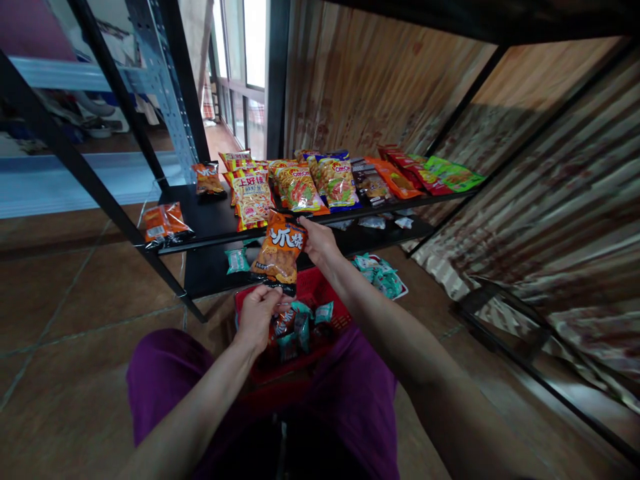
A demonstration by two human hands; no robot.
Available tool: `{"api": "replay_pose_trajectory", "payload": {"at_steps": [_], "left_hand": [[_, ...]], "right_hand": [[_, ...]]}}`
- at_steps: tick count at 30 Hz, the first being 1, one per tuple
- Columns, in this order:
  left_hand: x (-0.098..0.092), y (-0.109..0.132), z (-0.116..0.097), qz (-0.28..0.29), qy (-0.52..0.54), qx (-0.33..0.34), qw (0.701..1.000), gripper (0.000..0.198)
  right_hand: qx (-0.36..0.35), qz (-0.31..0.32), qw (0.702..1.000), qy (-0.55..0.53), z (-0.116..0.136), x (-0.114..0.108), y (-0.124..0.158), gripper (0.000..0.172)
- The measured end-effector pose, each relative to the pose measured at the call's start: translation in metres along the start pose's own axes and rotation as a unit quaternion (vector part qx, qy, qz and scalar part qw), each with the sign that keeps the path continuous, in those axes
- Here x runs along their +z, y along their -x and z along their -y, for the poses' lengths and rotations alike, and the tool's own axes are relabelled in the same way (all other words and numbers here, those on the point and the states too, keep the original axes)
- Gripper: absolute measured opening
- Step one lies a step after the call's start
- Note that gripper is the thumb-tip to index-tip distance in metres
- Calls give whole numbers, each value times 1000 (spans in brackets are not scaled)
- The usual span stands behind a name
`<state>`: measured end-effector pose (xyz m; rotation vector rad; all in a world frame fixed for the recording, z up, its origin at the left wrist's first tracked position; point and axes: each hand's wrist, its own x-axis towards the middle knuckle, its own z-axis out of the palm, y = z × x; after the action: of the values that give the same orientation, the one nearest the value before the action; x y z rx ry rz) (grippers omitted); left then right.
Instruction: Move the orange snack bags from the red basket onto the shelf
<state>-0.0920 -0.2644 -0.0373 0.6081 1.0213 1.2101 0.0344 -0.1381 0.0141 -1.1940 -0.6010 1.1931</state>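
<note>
An orange snack bag [281, 252] with white lettering is stretched between my two hands, in front of the shelf edge. My left hand [260, 313] pinches its dark lower edge. At its upper right corner, the fingers of my right hand [319, 239] are closed on it. Below sits a red basket [320, 283] between my knees, with several teal packets [302, 323] and more orange bags [284, 323] in it. Behind the held bag, yellow and red snack bags [251, 195] stand on the black shelf [210, 223].
Along the shelf stand noodle-picture bags [335, 179], a brown bag [369, 180] and green bags [453, 175]. Two orange bags lie at its left end, one at the corner [165, 221]. A tray of teal packets [383, 275] rests on the floor. A black post [115, 200] rises at left.
</note>
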Motion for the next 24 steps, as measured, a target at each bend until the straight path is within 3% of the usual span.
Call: {"api": "replay_pose_trajectory", "payload": {"at_steps": [7, 14, 20, 24], "left_hand": [[-6, 6, -5, 30, -10, -1, 1000, 30], [-31, 5, -22, 113, 134, -2, 984, 31], [-41, -10, -44, 52, 45, 30, 997, 53], [-44, -16, -54, 9, 44, 33, 998, 63]], "right_hand": [[15, 33, 999, -3, 0, 8, 3, 16], [28, 83, 996, 13, 5, 20, 10, 19], [44, 128, 988, 68, -3, 43, 12, 18], [47, 166, 982, 77, -3, 65, 16, 14]]}}
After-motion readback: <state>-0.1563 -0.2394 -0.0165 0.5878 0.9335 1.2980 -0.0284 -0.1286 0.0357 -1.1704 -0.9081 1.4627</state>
